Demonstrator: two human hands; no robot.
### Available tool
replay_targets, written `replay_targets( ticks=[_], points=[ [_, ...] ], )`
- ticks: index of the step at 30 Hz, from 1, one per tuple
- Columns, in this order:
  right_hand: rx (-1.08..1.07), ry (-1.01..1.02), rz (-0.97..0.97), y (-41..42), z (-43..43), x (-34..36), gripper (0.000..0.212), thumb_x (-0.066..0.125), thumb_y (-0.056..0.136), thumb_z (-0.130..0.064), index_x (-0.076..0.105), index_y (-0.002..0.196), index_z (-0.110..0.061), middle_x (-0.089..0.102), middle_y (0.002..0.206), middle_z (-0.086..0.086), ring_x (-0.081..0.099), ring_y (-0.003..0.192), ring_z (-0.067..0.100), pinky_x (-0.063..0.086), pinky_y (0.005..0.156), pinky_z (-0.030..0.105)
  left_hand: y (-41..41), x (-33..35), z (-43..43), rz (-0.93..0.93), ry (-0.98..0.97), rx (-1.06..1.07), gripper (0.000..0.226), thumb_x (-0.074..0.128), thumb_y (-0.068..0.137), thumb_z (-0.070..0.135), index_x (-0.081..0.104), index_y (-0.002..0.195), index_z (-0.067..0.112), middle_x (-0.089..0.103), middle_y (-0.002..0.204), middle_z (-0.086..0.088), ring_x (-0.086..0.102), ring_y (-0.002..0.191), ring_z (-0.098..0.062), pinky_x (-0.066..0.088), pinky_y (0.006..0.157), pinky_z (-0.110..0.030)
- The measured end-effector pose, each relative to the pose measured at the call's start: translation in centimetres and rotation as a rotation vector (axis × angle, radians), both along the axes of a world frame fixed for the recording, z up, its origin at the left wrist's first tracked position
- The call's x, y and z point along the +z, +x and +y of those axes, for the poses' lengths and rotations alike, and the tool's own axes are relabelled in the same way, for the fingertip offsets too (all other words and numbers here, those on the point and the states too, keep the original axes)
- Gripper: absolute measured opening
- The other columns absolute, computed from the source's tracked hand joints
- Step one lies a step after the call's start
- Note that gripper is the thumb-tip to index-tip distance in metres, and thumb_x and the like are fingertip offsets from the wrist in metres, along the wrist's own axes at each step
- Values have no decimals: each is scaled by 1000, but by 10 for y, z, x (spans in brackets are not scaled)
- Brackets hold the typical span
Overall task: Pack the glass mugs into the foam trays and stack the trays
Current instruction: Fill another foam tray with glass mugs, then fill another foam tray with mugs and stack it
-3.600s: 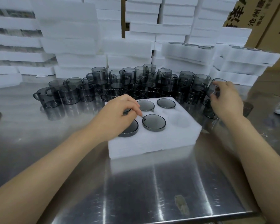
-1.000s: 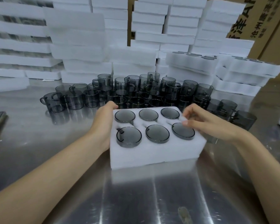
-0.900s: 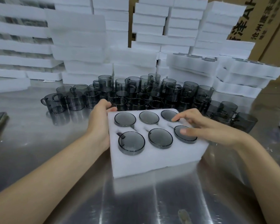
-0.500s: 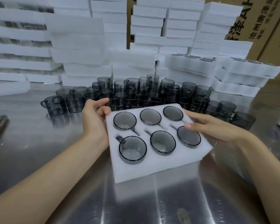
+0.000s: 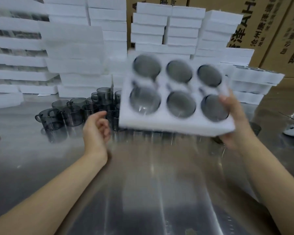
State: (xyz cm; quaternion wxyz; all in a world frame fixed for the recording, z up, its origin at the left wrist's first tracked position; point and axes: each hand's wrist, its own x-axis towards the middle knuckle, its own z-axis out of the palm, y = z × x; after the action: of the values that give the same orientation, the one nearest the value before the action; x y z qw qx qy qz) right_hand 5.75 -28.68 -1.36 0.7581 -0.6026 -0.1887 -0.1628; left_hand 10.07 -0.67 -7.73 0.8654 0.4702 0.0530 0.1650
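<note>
Right hand (image 5: 234, 122) grips the filled foam tray (image 5: 175, 123) (blurred) aloft

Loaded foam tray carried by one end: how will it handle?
Probably stiff enough: the foam tray looks thick and shows no sag though only the right hand grips its end. Likely end-heavy, with six glass mugs loading it and the left hand off it. Though it tilts, the mugs sit recessed, so should stay put.
</note>
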Motion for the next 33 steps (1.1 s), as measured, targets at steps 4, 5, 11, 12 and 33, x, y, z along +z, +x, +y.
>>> replay_targets(
  ticks=[4,5,11,12,33],
  points=[
    [-292,329,98,33,-27,53,37,56,91,-33,56,125,-18,67,121,8,66,107,25,57,82,41,7,-10,-15,-82,517,-120,33,40,94,7,66,73,11,46,49,2,36,42,-7,27,41,-17],
    [-359,341,122,49,-37,68,35,58,90,-33,57,122,-18,67,120,8,67,105,25,58,80,41,8,-11,-18,-98,629,-160,35,39,95,7,67,73,11,47,50,2,39,45,-9,31,45,-19],
    [-571,339,231,150,-91,133,37,67,84,-27,55,118,-17,65,112,7,69,95,22,60,67,38,21,-18,-23,-70,790,-165,39,39,97,8,67,70,12,45,45,4,41,45,-9,35,56,-28],
    [-577,289,272,165,-96,135,38,65,86,-28,55,121,-18,65,111,4,68,94,19,60,68,35,24,-18,-23,-60,746,-144,40,39,97,7,67,69,11,44,44,4,40,43,-8,33,54,-27],
    [-1118,-910,-33,247,-74,84,44,59,84,-37,58,117,-7,49,131,11,44,127,29,35,106,35,27,-19,-21,-62,685,-173,43,40,95,7,66,64,18,41,46,2,34,43,-9,30,49,-23]
  ],
)
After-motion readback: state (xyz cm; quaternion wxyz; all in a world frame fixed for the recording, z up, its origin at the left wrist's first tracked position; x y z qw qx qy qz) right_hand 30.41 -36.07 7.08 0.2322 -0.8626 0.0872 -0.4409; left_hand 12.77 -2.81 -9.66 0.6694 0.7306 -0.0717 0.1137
